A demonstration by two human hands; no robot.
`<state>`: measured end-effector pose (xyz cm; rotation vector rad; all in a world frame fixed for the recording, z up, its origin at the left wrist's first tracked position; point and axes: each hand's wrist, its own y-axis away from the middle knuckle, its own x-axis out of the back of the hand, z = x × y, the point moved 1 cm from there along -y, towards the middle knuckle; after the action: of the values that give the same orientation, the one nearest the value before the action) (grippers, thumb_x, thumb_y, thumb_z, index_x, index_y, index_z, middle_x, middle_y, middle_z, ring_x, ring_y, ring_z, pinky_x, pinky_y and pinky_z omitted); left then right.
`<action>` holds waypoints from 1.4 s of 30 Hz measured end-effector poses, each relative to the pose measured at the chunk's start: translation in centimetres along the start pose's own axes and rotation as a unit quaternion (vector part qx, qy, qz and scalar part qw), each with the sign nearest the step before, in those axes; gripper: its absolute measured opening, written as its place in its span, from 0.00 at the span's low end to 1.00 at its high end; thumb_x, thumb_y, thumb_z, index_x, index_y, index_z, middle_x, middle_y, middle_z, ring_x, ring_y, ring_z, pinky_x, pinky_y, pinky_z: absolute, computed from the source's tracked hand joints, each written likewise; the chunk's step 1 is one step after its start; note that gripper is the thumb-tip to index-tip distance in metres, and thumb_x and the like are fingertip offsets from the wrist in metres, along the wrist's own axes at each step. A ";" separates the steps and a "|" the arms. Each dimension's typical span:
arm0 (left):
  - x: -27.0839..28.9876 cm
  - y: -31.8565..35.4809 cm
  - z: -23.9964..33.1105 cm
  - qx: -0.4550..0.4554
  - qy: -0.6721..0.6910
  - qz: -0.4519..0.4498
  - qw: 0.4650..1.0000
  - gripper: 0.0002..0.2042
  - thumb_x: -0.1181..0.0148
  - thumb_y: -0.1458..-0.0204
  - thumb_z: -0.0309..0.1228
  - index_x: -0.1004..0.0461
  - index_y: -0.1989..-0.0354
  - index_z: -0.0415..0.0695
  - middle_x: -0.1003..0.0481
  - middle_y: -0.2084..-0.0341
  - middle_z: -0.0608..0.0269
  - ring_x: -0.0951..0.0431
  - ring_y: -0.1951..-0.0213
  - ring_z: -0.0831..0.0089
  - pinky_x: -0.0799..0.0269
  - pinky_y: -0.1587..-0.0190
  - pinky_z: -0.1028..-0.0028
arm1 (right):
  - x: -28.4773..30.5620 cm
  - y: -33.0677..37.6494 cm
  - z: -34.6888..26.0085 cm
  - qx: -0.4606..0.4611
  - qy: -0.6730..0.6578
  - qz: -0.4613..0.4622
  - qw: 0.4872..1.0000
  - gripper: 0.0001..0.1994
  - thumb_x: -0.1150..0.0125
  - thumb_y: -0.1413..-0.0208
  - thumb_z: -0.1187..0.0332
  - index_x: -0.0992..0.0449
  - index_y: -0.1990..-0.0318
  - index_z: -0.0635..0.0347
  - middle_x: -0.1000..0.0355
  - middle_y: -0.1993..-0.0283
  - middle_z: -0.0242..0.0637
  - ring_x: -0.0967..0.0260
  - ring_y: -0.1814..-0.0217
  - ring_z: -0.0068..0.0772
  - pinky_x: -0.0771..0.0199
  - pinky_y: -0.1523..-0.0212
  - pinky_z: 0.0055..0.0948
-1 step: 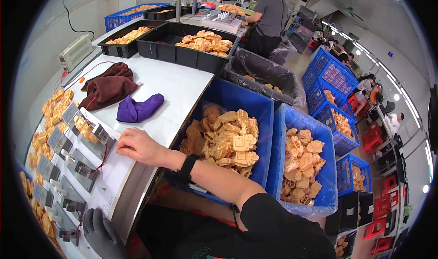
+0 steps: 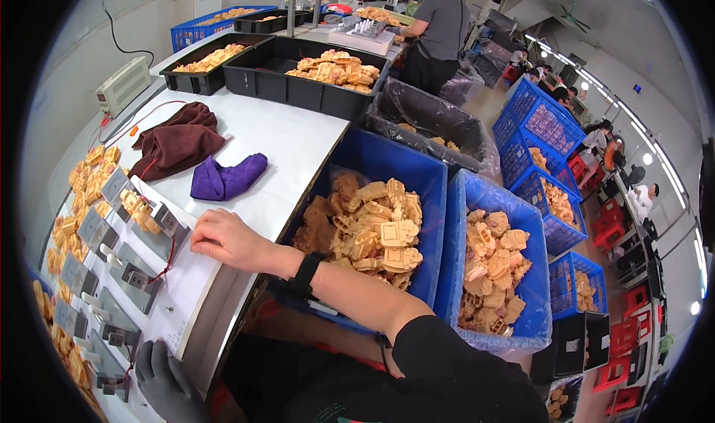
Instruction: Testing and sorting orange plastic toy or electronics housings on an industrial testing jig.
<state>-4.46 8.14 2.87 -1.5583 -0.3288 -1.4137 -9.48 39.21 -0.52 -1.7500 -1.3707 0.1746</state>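
Bare and with a black band at its wrist, my right hand [image 2: 227, 238] rests on the front edge of the white bench. Its fingers are curled in, and nothing shows between them. My left hand [image 2: 165, 382], in a dark grey glove, lies lower down by the bench edge, fingers stretched out and holding nothing. Left of my right hand stands a metal test fixture [image 2: 170, 222] with a tan robot-shaped piece [image 2: 139, 208] upright in it. Several similar fixtures with white-handled levers [image 2: 112, 257] run down toward my left hand.
Tan moulded pieces [image 2: 67, 233] line the bench's left. Brown cloth [image 2: 179, 140] and purple cloth [image 2: 227, 177] lie beyond my right hand. Black trays [image 2: 298, 95] stand farther back. Blue bins [image 2: 436, 222] of pieces flank the bench at right. A co-worker [image 2: 439, 28] stands at the far end.
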 end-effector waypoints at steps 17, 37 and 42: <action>1.6 -1.2 1.7 -0.045 -0.024 0.025 0.998 0.14 0.48 0.35 0.37 0.20 0.51 0.44 0.23 0.52 0.48 0.24 0.50 0.50 0.26 0.50 0.58 | -0.3 0.1 0.4 -0.036 0.008 -0.006 0.999 0.06 0.38 0.44 0.63 0.22 0.67 0.54 0.29 0.62 0.35 0.34 0.54 0.42 0.37 0.51 0.39; -0.3 -0.1 -1.0 -0.003 0.017 -0.021 1.000 0.16 0.55 0.34 0.31 0.28 0.46 0.33 0.29 0.46 0.43 0.31 0.43 0.47 0.36 0.41 0.56 | -0.1 0.0 0.2 -0.040 0.010 -0.024 0.999 0.08 0.40 0.42 0.61 0.20 0.67 0.53 0.28 0.61 0.35 0.33 0.52 0.42 0.37 0.50 0.42; -0.2 -0.1 -0.8 -0.008 0.009 -0.021 1.000 0.16 0.55 0.35 0.31 0.28 0.46 0.33 0.29 0.47 0.43 0.30 0.43 0.47 0.36 0.41 0.56 | 0.0 0.0 0.2 -0.036 0.004 -0.018 0.999 0.08 0.40 0.42 0.61 0.21 0.68 0.53 0.28 0.61 0.35 0.33 0.52 0.41 0.36 0.50 0.41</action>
<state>-5.09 7.68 2.68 -1.5587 -0.3430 -1.4655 -9.61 39.33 -0.61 -1.7827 -1.4170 0.0983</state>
